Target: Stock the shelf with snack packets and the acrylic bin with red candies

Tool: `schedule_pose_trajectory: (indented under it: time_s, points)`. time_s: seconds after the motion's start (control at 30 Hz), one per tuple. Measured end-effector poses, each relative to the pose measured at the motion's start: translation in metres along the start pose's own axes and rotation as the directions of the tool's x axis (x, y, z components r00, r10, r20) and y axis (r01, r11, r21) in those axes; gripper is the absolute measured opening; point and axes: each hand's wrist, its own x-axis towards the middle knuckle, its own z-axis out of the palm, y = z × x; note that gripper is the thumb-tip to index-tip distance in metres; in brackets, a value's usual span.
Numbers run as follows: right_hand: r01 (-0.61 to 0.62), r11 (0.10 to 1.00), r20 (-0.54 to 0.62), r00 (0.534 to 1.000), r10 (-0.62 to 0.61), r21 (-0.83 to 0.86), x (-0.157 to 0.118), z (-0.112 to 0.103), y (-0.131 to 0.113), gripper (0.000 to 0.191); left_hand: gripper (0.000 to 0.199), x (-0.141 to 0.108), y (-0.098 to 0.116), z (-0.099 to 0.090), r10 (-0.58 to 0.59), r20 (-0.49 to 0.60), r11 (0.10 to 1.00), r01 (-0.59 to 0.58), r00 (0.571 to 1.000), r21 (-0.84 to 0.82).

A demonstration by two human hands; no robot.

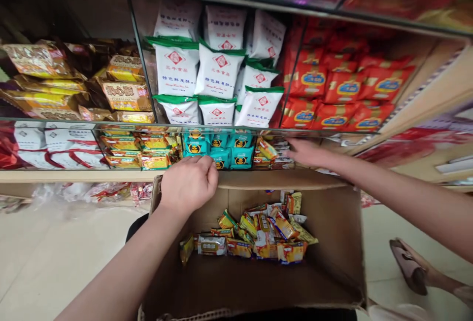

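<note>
The left grip [189, 180] is folded into a fist at the far rim of a cardboard carton [332, 232], teal packets [242, 158] just to its right. Lower, between the grips, loose snack packets [238, 247] lie in the carton, while small wrapped snacks [266, 148] sit just left of the right grip [307, 153]; these look light, slick and probably crumbly, best pinched by a crimped end. Whether it holds one I cannot tell, and the glass shelf [332, 132] above, bearing red packets [343, 87], crowds it.
</note>
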Motion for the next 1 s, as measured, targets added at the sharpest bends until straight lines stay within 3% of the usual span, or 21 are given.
schedule_pose_trajectory:
  time_s: [0.07, 0.1, 0.13, 0.17, 0.2, 0.27, 0.37, 0.43, 0.5, 0.57, 0.6, 0.67, 0.73, 0.83, 1.0]
  points:
    - [0.164, 0.986, -0.074, 0.984, -0.16, 0.042, -0.042, -0.01, -0.011, 0.03, 0.036, -0.002, 0.001, -0.002, 0.006, 0.018, 1.0, -0.006, 1.0, 0.014]
    - [0.301, 0.952, -0.158, 0.944, -0.291, 0.046, -0.065, -0.011, -0.022, 0.026, 0.037, -0.003, 0.002, -0.003, 0.006, 0.024, 1.0, -0.006, 1.0, 0.022]
    - [0.45, 0.893, -0.21, 0.876, -0.435, 0.027, -0.088, -0.008, -0.034, 0.022, 0.038, -0.004, 0.003, -0.005, 0.002, 0.031, 1.0, -0.003, 1.0, 0.03]
    - [0.589, 0.808, -0.202, 0.793, -0.575, 0.012, -0.109, -0.001, -0.049, 0.021, 0.039, -0.005, 0.003, -0.006, -0.006, 0.04, 0.999, 0.005, 0.999, 0.037]
    - [0.661, 0.75, -0.167, 0.741, -0.65, 0.01, -0.125, 0.01, -0.063, 0.021, 0.04, -0.005, 0.004, -0.007, -0.014, 0.057, 0.999, 0.012, 0.998, 0.04]
    - [0.737, 0.676, -0.142, 0.67, -0.729, 0.01, -0.144, 0.035, -0.087, 0.016, 0.04, -0.005, 0.005, -0.01, -0.028, 0.11, 0.999, 0.024, 0.994, 0.04]
    - [0.758, 0.653, -0.273, 0.628, -0.729, -0.001, -0.142, 0.056, -0.099, 0.014, 0.039, -0.005, 0.007, -0.013, -0.025, 0.17, 0.999, 0.021, 0.985, 0.024]
    - [0.696, 0.718, -0.37, 0.662, -0.652, -0.02, -0.13, 0.048, -0.09, 0.019, 0.041, -0.006, 0.008, -0.015, -0.039, 0.195, 0.999, 0.036, 0.98, 0.021]
    - [0.506, 0.863, -0.389, 0.794, -0.468, -0.006, -0.11, 0.028, -0.074, 0.024, 0.044, -0.005, 0.009, -0.017, -0.078, 0.225, 0.997, 0.074, 0.971, 0.03]
    - [0.213, 0.977, -0.234, 0.951, -0.2, 0.03, -0.083, 0.007, -0.058, 0.028, 0.046, -0.005, 0.01, -0.018, -0.119, 0.239, 0.993, 0.113, 0.964, 0.039]
    - [0.086, 0.996, -0.106, 0.991, -0.082, 0.033, -0.067, 0.0, -0.051, 0.03, 0.046, -0.005, 0.011, -0.018, -0.125, 0.239, 0.992, 0.12, 0.963, 0.038]
    - [-0.031, 0.999, 0.14, 0.99, 0.028, 0.018, -0.036, -0.007, -0.044, 0.042, 0.045, -0.004, 0.011, -0.018, -0.12, 0.234, 0.993, 0.115, 0.965, 0.036]
    - [-0.04, 0.999, 0.255, 0.966, 0.038, 0.004, -0.009, -0.004, -0.043, 0.058, 0.044, -0.005, 0.01, -0.019, -0.103, 0.232, 0.995, 0.097, 0.967, 0.039]
    - [-0.036, 0.999, 0.295, 0.955, 0.039, -0.015, 0.017, 0.009, -0.048, 0.067, 0.043, -0.005, 0.01, -0.02, -0.087, 0.222, 0.996, 0.079, 0.971, 0.044]
    - [-0.02, 0.999, 0.283, 0.959, 0.032, -0.045, 0.033, 0.016, -0.044, 0.037, 0.041, -0.005, 0.01, -0.021, -0.094, 0.196, 0.995, 0.085, 0.976, 0.053]
